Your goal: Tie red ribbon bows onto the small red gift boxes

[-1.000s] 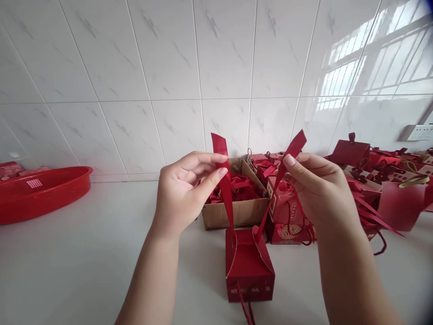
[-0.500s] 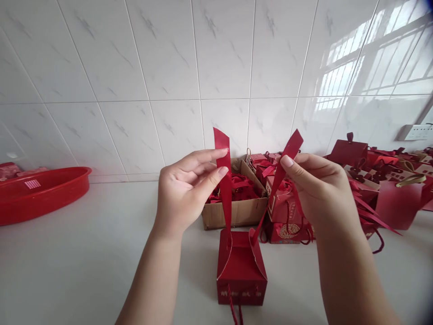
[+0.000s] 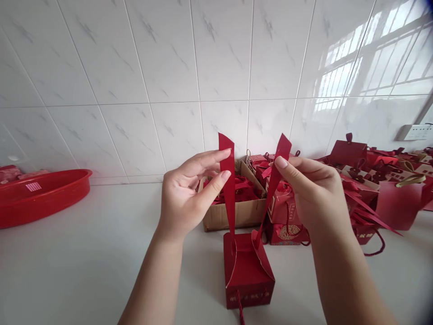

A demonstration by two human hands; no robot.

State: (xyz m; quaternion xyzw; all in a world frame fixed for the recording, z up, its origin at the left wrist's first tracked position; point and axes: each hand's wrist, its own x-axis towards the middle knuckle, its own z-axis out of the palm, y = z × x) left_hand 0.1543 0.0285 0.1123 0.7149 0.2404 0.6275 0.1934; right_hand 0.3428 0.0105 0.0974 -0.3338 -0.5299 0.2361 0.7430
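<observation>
A small red gift box (image 3: pixel 251 271) stands on the white counter with curved flaps on top and a twisted cord handle (image 3: pixel 239 307) hanging at its front. Two ends of a red ribbon rise from its flaps. My left hand (image 3: pixel 189 194) pinches the left ribbon end (image 3: pixel 229 198) between thumb and fingers, its slanted tip sticking up above them. The right ribbon end (image 3: pixel 270 194) is gripped between the thumb and fingers of my right hand (image 3: pixel 314 189). Both ends are held upright above the box, apart from each other.
Behind the box sits a cardboard carton (image 3: pixel 233 216) full of red ribbons. Stacked red gift boxes (image 3: pixel 287 230) stand beside it, with more boxes (image 3: pixel 399 203) piled at the right. A red plastic basin (image 3: pixel 50 203) lies at the left. A tiled wall (image 3: pixel 169 67) closes the back.
My right hand has moved left, bringing its ribbon end closer to the other one. My left hand and the box have shifted slightly right in view, and the box has turned a little.
</observation>
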